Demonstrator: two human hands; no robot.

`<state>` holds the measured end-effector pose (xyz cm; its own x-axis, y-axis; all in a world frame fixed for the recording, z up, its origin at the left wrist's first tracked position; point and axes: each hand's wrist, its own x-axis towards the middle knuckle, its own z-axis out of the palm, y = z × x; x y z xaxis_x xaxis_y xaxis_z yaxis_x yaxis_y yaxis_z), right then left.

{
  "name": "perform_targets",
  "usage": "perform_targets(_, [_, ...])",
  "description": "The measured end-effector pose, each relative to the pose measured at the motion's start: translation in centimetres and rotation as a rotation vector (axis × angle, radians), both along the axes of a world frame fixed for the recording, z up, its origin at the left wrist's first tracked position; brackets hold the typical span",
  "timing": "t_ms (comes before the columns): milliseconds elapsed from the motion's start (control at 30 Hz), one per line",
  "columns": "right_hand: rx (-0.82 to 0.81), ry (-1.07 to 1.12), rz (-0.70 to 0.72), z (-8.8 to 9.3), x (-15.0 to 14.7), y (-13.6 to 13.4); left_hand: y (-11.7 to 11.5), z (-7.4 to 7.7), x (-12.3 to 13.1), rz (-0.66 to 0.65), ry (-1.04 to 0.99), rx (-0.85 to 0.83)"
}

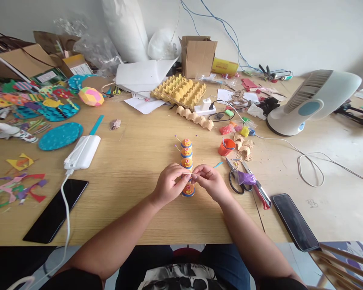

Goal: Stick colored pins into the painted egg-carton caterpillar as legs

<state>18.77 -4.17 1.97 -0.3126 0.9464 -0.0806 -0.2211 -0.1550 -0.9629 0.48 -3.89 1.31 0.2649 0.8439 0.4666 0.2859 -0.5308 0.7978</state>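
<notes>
My left hand point(170, 183) and right hand point(209, 182) pinch a thin, pale, straight strip point(186, 173), likely light and fragile, best held at its ends, over the orange-and-blue domed row's point(186, 153) near half.

Craft workspace | wooden table point(124, 161) | paper scraps point(40, 176) | egg tray point(181, 92) | scissors point(232, 168) | utility knife point(262, 195)

One head-worn view looks forward and down across a pale wood-grain table point(133, 161), near the bare left hand point(168, 183) and bare right hand point(213, 183) just below centre; dark-clothed lap point(228, 259) at six o'clock, plain white wall point(275, 34) farther off at twelve.
</notes>
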Motion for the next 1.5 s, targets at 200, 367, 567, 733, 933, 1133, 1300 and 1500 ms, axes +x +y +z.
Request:
perform_targets(200, [0.012,-0.014,-0.009,-0.18,0.07,0.03,-0.06,0.34,0.07,0.008,-0.016,0.009])
perform_targets(367, [-0.006,-0.017,-0.019,-0.13,0.17,0.04,-0.11,0.34,0.04,0.0,-0.026,-0.027])
perform_targets(567, [0.017,-0.016,-0.012,-0.18,0.05,0.0,-0.05,-0.17,0.07,0.002,0.004,0.005])
perform_targets(733, [0.073,-0.056,-0.011,-0.32,0.08,-0.1,0.07,-0.17,0.07,0.025,0.023,0.054])
perform_targets(933, [0.073,-0.031,-0.011,-0.49,0.17,-0.01,0.05,-0.06,0.07,0.016,0.01,0.073])
perform_targets(1133, [0.09,-0.061,-0.006,-0.33,0.06,-0.04,0.05,-0.37,0.09,0.028,0.038,0.091])
perform_targets(1300, [0.109,-0.124,-0.029,-0.29,-0.03,-0.17,0.18,-0.41,0.12,0.021,0.061,0.135])
perform_targets(1500, [0.055,-0.082,-0.02,-0.19,0.17,0.1,0.11,-0.07,0.09,0.033,0.045,0.077])
